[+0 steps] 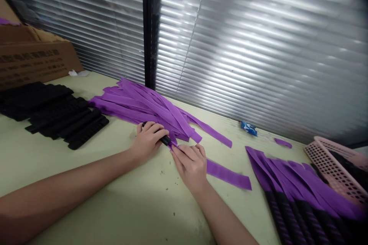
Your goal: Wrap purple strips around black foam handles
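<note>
- Strapped black sleeves point(304, 214): side by side at right, purple ends aligned, presumably for orderly stacking.
- Left hand point(148, 139): closed around black sleeve point(165, 139), apparently steadying its end.
- Right hand point(192, 162): fingertips pinching purple strap point(228, 175) at that end, probably for fine control; strap's tail flat on table point(115, 210).
- Loose purple straps point(143, 105): piled just beyond hands, likely for short reach.

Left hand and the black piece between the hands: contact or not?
Touching. The head view shows the left hand with its fingers curled over the black piece, one end sticking out toward the right hand.
</note>
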